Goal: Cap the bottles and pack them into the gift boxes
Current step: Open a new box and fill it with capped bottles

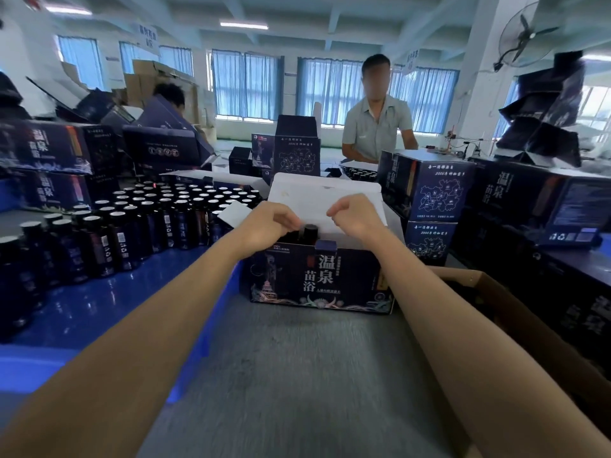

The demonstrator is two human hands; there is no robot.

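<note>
Packing in progress on desk (pixel 297 375): reaches left hand (pixel 267 223) and right hand (pixel 355 214) over open gift box (pixel 317 279), at 9 and 3 o'clock of capped bottle (pixel 309 230) standing inside, likely to seat it. Curls fingers (pixel 287 221); cannot tell what pinched. Ranks spare bottles (pixel 148 216) at 9 o'clock.

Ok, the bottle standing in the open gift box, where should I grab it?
Probably by its black cap, from straight above: it stands upright, only the cap clears the box wall, and the raised lid flap blocks the far side.
</note>
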